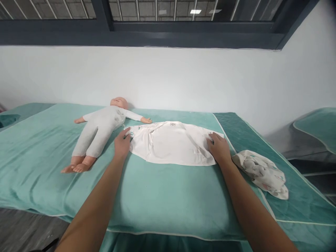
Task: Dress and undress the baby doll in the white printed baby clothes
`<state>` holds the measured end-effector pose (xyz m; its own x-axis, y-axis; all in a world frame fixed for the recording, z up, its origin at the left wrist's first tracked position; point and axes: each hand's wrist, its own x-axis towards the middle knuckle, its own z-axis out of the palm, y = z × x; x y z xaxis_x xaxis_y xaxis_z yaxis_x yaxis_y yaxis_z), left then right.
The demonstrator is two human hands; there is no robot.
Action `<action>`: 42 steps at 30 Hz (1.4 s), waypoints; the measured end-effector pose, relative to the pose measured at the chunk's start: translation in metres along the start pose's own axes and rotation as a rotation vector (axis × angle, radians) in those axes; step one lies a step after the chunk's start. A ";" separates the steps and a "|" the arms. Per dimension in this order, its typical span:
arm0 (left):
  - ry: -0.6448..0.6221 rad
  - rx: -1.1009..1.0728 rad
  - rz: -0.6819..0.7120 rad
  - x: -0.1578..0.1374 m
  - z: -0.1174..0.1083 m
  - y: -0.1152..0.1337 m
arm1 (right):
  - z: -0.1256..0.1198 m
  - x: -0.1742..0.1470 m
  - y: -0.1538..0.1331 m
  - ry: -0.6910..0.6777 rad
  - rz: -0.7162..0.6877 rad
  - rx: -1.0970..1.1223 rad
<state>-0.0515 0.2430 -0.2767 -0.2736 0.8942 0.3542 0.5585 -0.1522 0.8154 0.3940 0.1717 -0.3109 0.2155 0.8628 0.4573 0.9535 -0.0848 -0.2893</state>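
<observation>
The head view shows a white shirt (173,145), spread flat on the green bed (173,199), its small label (172,124) at the far edge. The left hand (122,142) is at the end of the shirt's left sleeve, and the right hand (219,147) rests upon its right sleeve, the fingers bent and a little apart. Whether either hand is pinching the cloth, I cannot tell.

The shirt looks thin, so I judge it to be light, soft and not fragile; it would fold and wrinkle easily, as some creases near its sides suggest. The sleeve ends and the lower corners seem good places to take hold of it.

The bed cover looks soft and plush, with pale piping. To the left of the shirt lies a doll (105,117) in white clothing, one arm just beside the shirt. To the right of the shirt is a crumpled patterned cloth (264,173). Beyond the shirt stands a white wall (168,77), and above it a dark-framed window (183,35) with bars.
</observation>
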 end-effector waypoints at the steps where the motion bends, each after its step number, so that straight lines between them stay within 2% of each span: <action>1: 0.002 -0.001 0.002 0.001 0.001 -0.001 | 0.000 0.000 -0.001 0.001 -0.050 0.017; 4: -0.011 0.050 0.014 0.004 0.004 -0.006 | 0.002 0.000 -0.005 -0.059 -0.179 0.058; 8: 0.024 0.180 0.072 0.005 0.007 -0.008 | 0.004 0.001 -0.006 -0.146 -0.182 0.024; 12: 0.099 0.271 0.144 0.001 0.009 -0.006 | 0.002 0.008 -0.011 -0.120 -0.180 0.031; 16: 0.052 0.312 0.180 -0.003 0.010 -0.001 | 0.002 0.022 -0.028 -0.106 -0.219 0.029; 20: 0.013 0.317 0.158 -0.006 0.010 0.004 | 0.013 0.030 -0.039 -0.206 -0.141 -0.008; 24: 0.022 0.327 0.141 -0.007 0.010 0.006 | 0.023 0.028 -0.035 -0.275 -0.104 -0.020; 27: 0.036 0.364 0.172 -0.010 0.009 0.009 | 0.019 0.027 -0.033 -0.267 -0.083 0.030; 29: 0.031 0.406 0.231 -0.013 0.009 0.013 | 0.011 0.027 -0.039 -0.213 -0.046 0.087; 31: 0.011 0.447 0.311 -0.018 0.010 0.017 | 0.000 0.027 -0.054 -0.115 -0.002 0.159; 34: -0.018 0.493 0.382 -0.024 0.010 0.022 | -0.012 0.027 -0.099 -0.015 0.006 0.304; 35: -0.020 0.508 0.377 -0.025 0.010 0.024 | -0.013 0.027 -0.118 -0.036 -0.014 0.369; 37: -0.019 0.546 0.328 -0.026 0.010 0.025 | -0.007 0.031 -0.159 -0.192 -0.071 0.466; 40: -0.010 0.601 0.211 -0.026 0.009 0.025 | 0.013 0.043 -0.211 -0.373 -0.124 0.419; 42: -0.008 0.611 0.155 -0.025 0.009 0.024 | 0.029 0.055 -0.234 -0.443 -0.129 0.373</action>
<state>-0.0242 0.2210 -0.2706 -0.1489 0.8845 0.4422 0.9386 -0.0144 0.3448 0.1764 0.2529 -0.2422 -0.0828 0.9871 0.1370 0.8101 0.1467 -0.5677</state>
